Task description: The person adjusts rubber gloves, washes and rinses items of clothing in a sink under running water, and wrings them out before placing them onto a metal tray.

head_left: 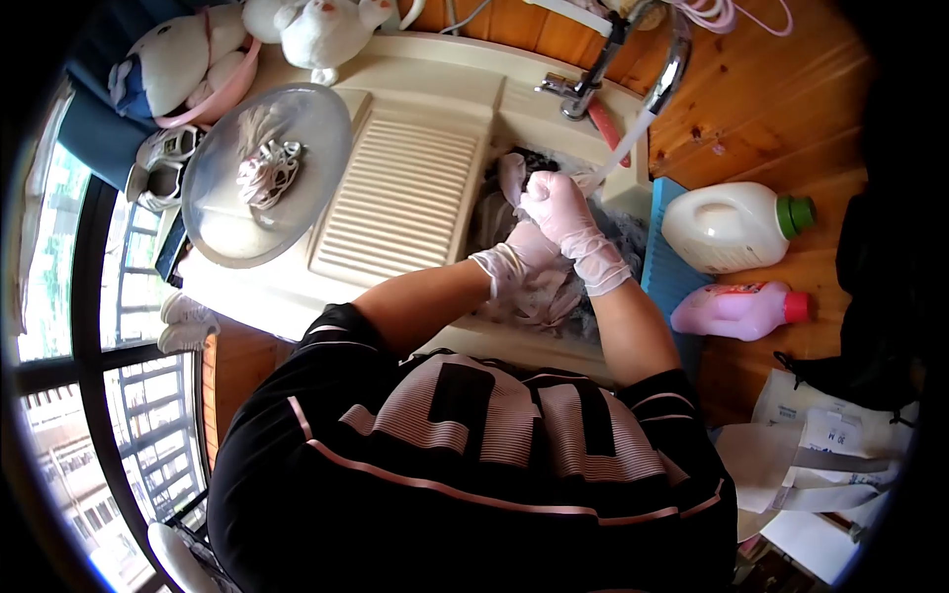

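Observation:
Both my hands wear thin whitish gloves and meet above the sink basin (pixel 633 183). My right hand (pixel 560 210) is curled into a fist, with a pale grey cloth (pixel 511 178) showing beside its fingers. Just below, against that fist, is my left hand (pixel 531 247); its fingers are partly hidden and look closed, and what they hold cannot be made out. Wet laundry (pixel 544 301), dark and pale pieces together, fills the basin beneath. From the metal faucet (pixel 676 64), a stream of water (pixel 633 136) falls close to my right hand.
Left of the basin is a ribbed washboard (pixel 400 193), then a translucent bowl (pixel 213 212) holding whitish cloth or cords. A white detergent bottle (pixel 727 229) and a pink bottle (pixel 732 311) lie to the right, past a blue ridged piece (pixel 666 247). Plush toys (pixel 331 35) sit behind.

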The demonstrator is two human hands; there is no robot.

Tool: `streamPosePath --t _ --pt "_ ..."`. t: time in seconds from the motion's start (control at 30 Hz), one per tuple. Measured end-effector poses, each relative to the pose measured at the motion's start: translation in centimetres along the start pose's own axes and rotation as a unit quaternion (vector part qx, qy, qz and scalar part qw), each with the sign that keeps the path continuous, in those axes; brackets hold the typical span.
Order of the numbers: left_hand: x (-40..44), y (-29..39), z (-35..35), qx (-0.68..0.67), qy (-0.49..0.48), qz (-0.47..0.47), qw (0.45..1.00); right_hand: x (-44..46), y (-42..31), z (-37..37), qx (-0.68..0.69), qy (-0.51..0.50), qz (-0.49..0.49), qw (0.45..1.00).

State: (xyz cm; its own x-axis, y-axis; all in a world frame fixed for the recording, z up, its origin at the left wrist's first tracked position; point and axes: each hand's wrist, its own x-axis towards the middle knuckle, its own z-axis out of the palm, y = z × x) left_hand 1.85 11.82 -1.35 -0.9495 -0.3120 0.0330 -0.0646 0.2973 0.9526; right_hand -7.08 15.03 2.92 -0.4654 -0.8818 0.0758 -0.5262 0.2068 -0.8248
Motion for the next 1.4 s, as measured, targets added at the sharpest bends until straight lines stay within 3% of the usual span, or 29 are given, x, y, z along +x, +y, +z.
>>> streamPosePath --t 0.07,0.1,0.2,0.23,0.33,0.37,0.4,0.47,0.53,0.6,0.63,0.67,0.73,0.8,0.83,0.87,0.93,0.97,1.0,1.03,1.07,1.13,1.17,1.2,1.27,1.3,1.33,1.4 --pt "0.6 -4.6 2.0 0.150 0.074 0.109 0.980 0.0 2.4 2.0 -0.097 0.071 -0.033 0.992" --pt "0.2 -3.5 1.3 0.191 0.004 -0.031 0.981 -0.1 2.8 2.6 -0.070 0.083 0.010 0.994" --pt "-0.3 -4.9 1.5 0.302 -0.039 -0.054 0.951 -1.0 3.8 3.3 -0.099 0.097 0.075 0.988" --pt "-0.4 -5.1 1.7 0.327 -0.047 -0.147 0.932 -1.4 4.8 3.7 -0.068 0.108 0.094 0.987" --pt "-2.9 -2.1 -0.3 0.171 0.036 -0.177 0.969 -3.1 5.2 4.3 0.015 0.068 0.147 0.987" --pt "-3.2 -2.4 -0.4 0.142 0.043 -0.194 0.970 -3.3 6.0 4.1 -0.043 0.071 0.063 0.995" --pt "-3.4 -0.9 -1.1 0.131 0.061 -0.224 0.964 -3.2 2.4 2.7 -0.101 0.036 0.068 0.992" --pt "-2.7 -3.6 0.1 -0.007 0.195 -0.243 0.950 -1.4 0.0 1.2 -0.127 -0.019 0.075 0.989" --pt "-2.4 -3.3 -0.7 -0.038 0.232 -0.235 0.943 1.3 -1.8 1.4 -0.120 0.011 0.015 0.993" --pt "-1.8 -4.9 -0.8 -0.043 0.181 -0.266 0.946 3.1 -8.2 1.4 0.021 0.004 -0.008 1.000" --pt "-2.1 -4.4 -1.0 -0.113 0.171 -0.269 0.941 3.9 -10.5 1.7 0.169 -0.021 -0.012 0.985" --pt "-1.2 -7.4 -0.3 -0.097 0.123 -0.273 0.949 4.4 -12.3 2.0 0.313 -0.043 -0.017 0.949" --pt "-0.8 -8.6 -0.4 -0.162 0.086 -0.319 0.930 4.8 -14.7 2.1 0.409 -0.078 -0.054 0.908" --pt "-1.3 -7.4 -1.0 -0.225 0.154 -0.363 0.891 5.2 -13.1 1.0 0.334 -0.110 -0.110 0.930" --pt "-1.1 -8.1 -1.3 -0.231 0.143 -0.385 0.882 5.1 -11.3 0.3 0.309 -0.131 -0.099 0.937" --pt "-1.1 -7.3 -2.1 -0.251 0.135 -0.397 0.873 5.4 -7.7 -0.4 0.247 -0.174 -0.049 0.952" --pt "-0.9 -7.7 -2.7 -0.287 0.131 -0.396 0.862 4.1 0.6 -0.9 0.250 -0.115 0.089 0.957" --pt "-0.6 -7.9 -2.8 -0.303 0.141 -0.385 0.860 3.5 6.2 -1.7 0.064 -0.038 0.066 0.995" --pt "-0.3 -8.1 -2.8 -0.318 0.151 -0.376 0.857 2.7 11.3 -2.8 -0.051 -0.009 0.145 0.988" --pt "-0.3 -8.3 -2.6 -0.331 0.159 -0.368 0.854 1.9 14.0 -4.0 0.020 0.023 0.274 0.961" --pt "-0.2 -8.1 -2.4 -0.330 0.162 -0.360 0.858 0.5 15.3 -3.6 0.003 0.073 0.248 0.966" --pt "0.6 -7.3 -1.7 -0.327 0.169 -0.339 0.866 -1.1 17.0 -2.5 -0.032 0.042 0.228 0.972" --pt "1.1 -7.6 -1.0 -0.265 0.168 -0.343 0.886 -1.0 20.0 -1.3 -0.114 0.034 0.171 0.978" --pt "1.6 -8.7 -0.2 -0.231 0.166 -0.334 0.899 -2.2 17.8 -0.6 -0.112 0.039 0.200 0.973" --pt "2.3 -10.8 0.7 -0.160 0.162 -0.315 0.921 -3.9 23.1 2.1 -0.161 0.039 0.224 0.960" --pt "1.9 -6.1 -1.5 -0.162 0.127 -0.342 0.917 -5.0 23.5 2.2 -0.157 -0.032 0.288 0.944" --pt "2.2 -6.9 -1.6 -0.230 0.129 -0.337 0.904 -5.2 23.7 1.8 -0.027 0.013 0.342 0.939" --pt "3.5 -12.8 -1.3 -0.209 0.152 -0.286 0.923 -6.3 24.3 0.9 0.227 0.099 0.431 0.868"
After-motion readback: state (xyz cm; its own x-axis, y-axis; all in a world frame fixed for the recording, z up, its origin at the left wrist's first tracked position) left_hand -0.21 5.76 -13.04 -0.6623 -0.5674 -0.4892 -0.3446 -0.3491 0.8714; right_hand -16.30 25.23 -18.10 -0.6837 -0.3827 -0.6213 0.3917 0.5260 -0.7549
